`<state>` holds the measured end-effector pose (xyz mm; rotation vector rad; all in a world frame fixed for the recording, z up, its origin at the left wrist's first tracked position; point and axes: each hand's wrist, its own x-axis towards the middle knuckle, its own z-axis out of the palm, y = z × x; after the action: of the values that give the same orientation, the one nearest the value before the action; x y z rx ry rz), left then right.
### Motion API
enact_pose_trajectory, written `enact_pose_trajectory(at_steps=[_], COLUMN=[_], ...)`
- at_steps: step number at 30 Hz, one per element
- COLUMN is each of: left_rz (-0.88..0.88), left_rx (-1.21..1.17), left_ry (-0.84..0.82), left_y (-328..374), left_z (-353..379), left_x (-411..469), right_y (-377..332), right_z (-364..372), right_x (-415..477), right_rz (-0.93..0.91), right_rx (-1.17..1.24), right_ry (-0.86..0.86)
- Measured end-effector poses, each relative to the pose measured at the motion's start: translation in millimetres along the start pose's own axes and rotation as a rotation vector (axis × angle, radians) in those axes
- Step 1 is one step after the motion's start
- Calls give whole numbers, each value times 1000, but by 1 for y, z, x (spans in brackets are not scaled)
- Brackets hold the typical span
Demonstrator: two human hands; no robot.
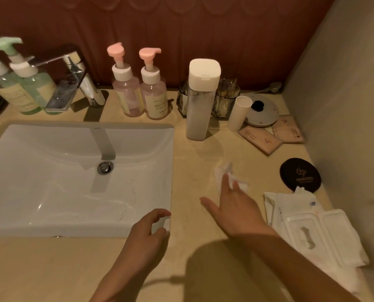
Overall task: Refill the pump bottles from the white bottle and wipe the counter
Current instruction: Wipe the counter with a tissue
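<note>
Upright capped white bottle (200, 99) beside two pink-topped pump bottles (141, 83)

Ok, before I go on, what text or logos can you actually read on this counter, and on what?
"YAPY", partly cut off: right pink pump bottle label; smaller lines above it blurred.
Left pink pump bottle: label turned away, unreadable.
Green pump bottles: labels blurred.
Brown packets: a red mark, unreadable.
Black round disc: gold logo, text too small.
Wipes pack: small blue mark, unreadable.
White bottle: none.

Green pump bottles (18, 77) blurred — leftmost cut off, wipe (229, 177) partly under fingers
</note>
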<state>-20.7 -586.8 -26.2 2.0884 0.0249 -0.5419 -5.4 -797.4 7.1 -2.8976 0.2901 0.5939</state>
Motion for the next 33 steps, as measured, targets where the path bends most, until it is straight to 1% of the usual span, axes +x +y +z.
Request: enact_pose_trajectory(at_steps=[5, 9, 11, 14, 16, 17, 19, 20, 22, 23, 25, 27, 29, 31, 33], left_rz=[3, 6, 11, 13, 1, -3, -6, -6, -20, -29, -56, -75, -83, -93, -94], left_rx=[-20, -34, -26, -24, -29, -28, -20, -15, -18, -24, -35, -43, -65, -78, -85], left_ry=[8, 26, 33, 41, 41, 40, 36, 34, 37, 37, 32, 19, 21, 31, 31], left_y=[5, 4, 5, 8, 9, 8, 6, 5, 5, 6, 6, 8, 10, 13, 14], left_z=[1, 4, 6, 6, 6, 6, 6, 6, 5, 5, 5, 5, 5, 5, 5], left_x=[-1, -3, -3, -3, -2, -2, -1, 1, 1, 2, 2, 2, 1, 0, 0], right_y=[19, 8, -4, -22, -32, -36, -39, -38, -33, -29, -20, -5, 12, 28, 36], right_z=[-4, 0, 5, 13, 19, 23, 34, 42, 55, 56, 44, 31, 16, 7, 0], right_x=[51, 66, 58, 35, 18, 10, 0, -4, -11, -14, -19, -11, 5, 27, 49], right_rz=[77, 70, 7, -143, -222, -251, -287, -285, -215, -206, -159, -145, -46, 19, 49], right_rx=[-85, -106, -81, 2, 29, 24, -19, -52, 11, 16, 25, -37, -70, -67, -47], right_ry=[75, 82, 114, 139, 90, 49, 24, 40, -12, 4, -32, -13, 4, 63, 86])
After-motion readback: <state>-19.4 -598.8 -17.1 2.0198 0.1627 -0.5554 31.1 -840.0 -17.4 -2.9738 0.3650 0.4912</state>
